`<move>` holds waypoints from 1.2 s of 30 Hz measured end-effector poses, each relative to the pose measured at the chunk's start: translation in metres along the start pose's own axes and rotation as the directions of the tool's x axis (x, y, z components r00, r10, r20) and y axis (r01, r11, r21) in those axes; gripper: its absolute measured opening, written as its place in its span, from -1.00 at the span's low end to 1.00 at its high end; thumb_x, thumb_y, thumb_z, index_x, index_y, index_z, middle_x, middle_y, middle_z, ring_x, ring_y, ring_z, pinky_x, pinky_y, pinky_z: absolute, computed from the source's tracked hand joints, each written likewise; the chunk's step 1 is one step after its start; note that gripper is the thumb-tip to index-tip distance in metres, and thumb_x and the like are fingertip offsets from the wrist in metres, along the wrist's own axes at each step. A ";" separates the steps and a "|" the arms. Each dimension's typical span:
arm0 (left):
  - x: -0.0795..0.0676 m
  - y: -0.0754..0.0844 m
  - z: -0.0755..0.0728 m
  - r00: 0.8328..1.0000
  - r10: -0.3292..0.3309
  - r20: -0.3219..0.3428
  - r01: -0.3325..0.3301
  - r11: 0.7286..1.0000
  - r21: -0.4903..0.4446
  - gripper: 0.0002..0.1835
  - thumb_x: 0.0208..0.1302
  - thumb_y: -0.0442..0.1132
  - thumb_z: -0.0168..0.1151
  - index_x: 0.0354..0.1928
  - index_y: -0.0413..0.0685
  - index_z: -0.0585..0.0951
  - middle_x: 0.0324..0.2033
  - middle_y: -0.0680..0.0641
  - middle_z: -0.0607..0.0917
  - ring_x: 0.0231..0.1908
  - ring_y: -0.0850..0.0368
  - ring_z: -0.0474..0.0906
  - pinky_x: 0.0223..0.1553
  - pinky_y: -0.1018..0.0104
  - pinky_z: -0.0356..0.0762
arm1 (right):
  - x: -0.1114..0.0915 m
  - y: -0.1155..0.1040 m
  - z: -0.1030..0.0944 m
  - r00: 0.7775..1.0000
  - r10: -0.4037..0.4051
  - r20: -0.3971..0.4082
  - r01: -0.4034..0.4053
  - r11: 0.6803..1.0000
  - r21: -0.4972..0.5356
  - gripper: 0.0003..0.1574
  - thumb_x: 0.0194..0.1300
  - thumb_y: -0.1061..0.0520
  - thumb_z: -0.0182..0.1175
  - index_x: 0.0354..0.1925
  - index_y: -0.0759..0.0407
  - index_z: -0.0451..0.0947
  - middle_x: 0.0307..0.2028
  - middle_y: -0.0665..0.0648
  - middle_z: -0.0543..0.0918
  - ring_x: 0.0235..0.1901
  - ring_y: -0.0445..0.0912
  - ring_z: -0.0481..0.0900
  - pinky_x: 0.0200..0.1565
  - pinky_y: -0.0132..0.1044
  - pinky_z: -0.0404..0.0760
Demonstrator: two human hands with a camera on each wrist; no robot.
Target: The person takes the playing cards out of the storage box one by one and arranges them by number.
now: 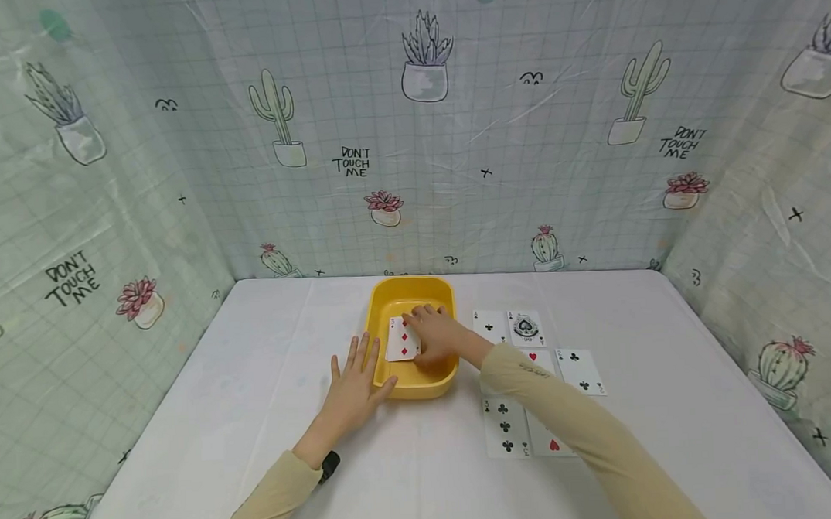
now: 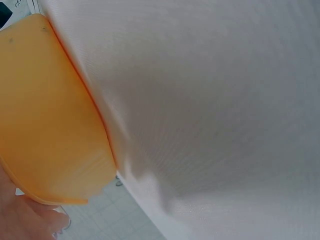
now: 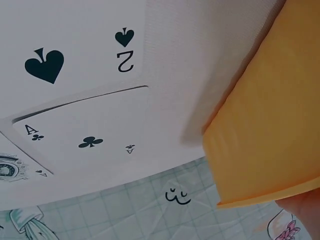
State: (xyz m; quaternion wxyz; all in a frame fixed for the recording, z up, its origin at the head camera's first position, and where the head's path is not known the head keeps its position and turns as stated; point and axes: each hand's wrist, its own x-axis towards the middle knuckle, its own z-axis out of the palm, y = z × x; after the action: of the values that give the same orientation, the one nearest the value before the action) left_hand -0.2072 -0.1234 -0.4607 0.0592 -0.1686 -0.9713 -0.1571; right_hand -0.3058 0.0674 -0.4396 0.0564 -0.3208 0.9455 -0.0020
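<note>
A yellow tray [image 1: 408,286] stands at the back middle of the white table, with a three of diamonds playing card [image 1: 396,342] inside. My right hand [image 1: 434,334] reaches over the tray's right side, fingers bent and gripping the card's right part, which they cover. My left hand [image 1: 351,388] lies against the tray's left side, fingers straight and spread, thumb at the front rim. In the left wrist view its fingertips [image 2: 37,217] touch the rim. A dark band [image 1: 329,466] circles the left wrist.
Right of the tray lie face-up cards in rows: ace of clubs [image 1: 490,327], ace of spades [image 1: 527,329], two of clubs [image 1: 580,372], three of clubs [image 1: 505,427] and hearts cards, partly under my right sleeve [image 1: 568,415]. The two of spades [image 3: 75,55] shows in the right wrist view. Patterned curtains [image 1: 445,134] surround the table.
</note>
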 end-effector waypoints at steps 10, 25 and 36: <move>0.000 -0.001 0.002 1.000 -0.004 0.009 0.004 1.000 0.006 -0.21 0.24 0.19 -0.09 0.36 -0.11 0.01 0.38 -0.17 -0.06 0.37 -0.18 -0.19 0.17 -0.37 -0.17 | -0.011 0.007 -0.008 0.999 -0.013 -0.050 0.011 0.999 -0.046 0.08 -0.06 -0.33 0.21 0.31 0.09 0.11 0.21 0.14 0.28 0.23 0.09 0.17 0.20 0.11 0.20; 0.000 -0.001 0.004 1.000 0.001 0.005 -0.001 1.000 0.008 -0.20 0.24 0.19 -0.10 0.37 -0.11 -0.02 0.38 -0.17 -0.08 0.38 -0.16 -0.23 0.18 -0.37 -0.16 | -0.033 0.023 -0.026 0.988 -0.007 -0.153 0.000 0.999 -0.043 0.04 -0.05 -0.30 0.19 0.30 0.12 0.13 0.19 0.15 0.27 0.20 0.07 0.15 0.12 0.07 0.23; 0.000 -0.001 0.005 1.000 0.004 -0.006 -0.004 1.000 0.020 -0.20 0.24 0.20 -0.11 0.37 -0.11 -0.01 0.38 -0.18 -0.05 0.37 -0.16 -0.20 0.17 -0.37 -0.14 | -0.064 0.033 -0.033 0.984 0.010 -0.175 -0.009 1.000 0.008 0.01 -0.06 -0.25 0.21 0.29 0.11 0.14 0.19 0.14 0.25 0.18 0.06 0.14 0.15 0.07 0.19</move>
State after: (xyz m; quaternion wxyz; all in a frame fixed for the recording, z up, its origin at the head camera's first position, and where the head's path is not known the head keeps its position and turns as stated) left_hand -0.2083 -0.1223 -0.4659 0.0640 -0.1697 -0.9722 -0.1479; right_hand -0.2789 0.1309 -0.4010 -0.0259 -0.3148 0.9482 -0.0333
